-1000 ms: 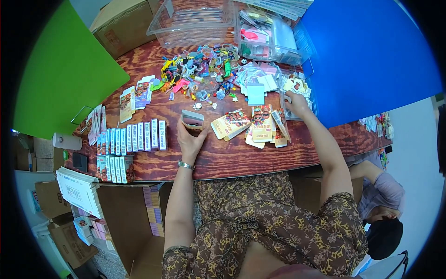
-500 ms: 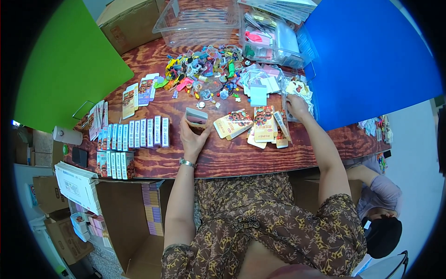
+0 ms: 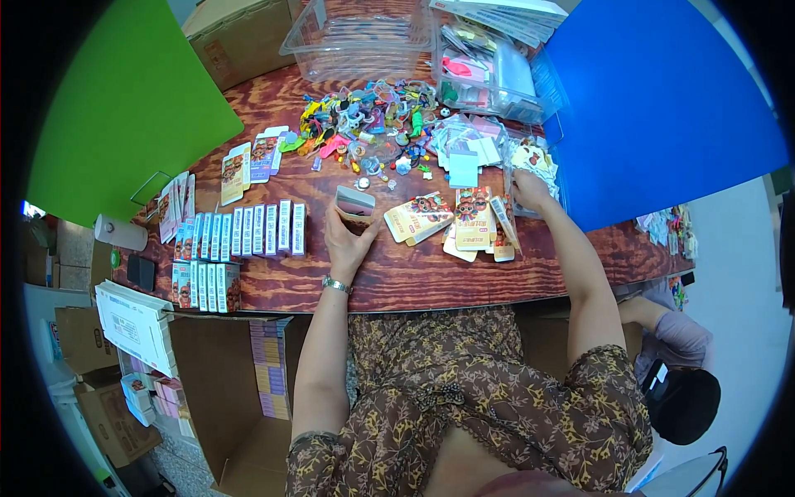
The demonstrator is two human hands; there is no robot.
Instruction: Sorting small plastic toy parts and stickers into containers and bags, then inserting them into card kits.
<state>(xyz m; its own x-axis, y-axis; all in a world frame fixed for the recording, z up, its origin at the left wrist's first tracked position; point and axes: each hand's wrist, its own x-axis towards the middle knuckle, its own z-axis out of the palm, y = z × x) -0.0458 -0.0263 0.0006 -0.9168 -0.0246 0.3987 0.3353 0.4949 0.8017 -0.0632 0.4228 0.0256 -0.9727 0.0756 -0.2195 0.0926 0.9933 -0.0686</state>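
Observation:
My left hand [image 3: 351,240] is wrapped round a small upright carton [image 3: 355,199] with its top flaps open, just above the table. My right hand [image 3: 530,192] reaches to the near edge of a pile of white printed pieces [image 3: 537,159] in clear plastic. Its fingers are curled together there, and what they pinch is too small to make out. Between the hands lie flattened yellow cartons [image 3: 421,217], with more yellow cartons [image 3: 474,219] to the right of them. A light blue card [image 3: 463,170] rests on clear packets [image 3: 469,137] close to my right hand.
A heap of colourful trinkets [image 3: 373,120] spreads across the middle. Filled boxes [image 3: 269,230] stand in rows at left. Behind are a clear bin [image 3: 356,50] and a filled clear tub [image 3: 489,70]. Green [image 3: 124,116] and blue panels [image 3: 662,108] flank the table; another person [image 3: 675,348] is at right.
The whole view has shifted slightly. Both hands stay almost in the same places, the left still round the carton and the right still at the pile. The other person's head has moved a little.

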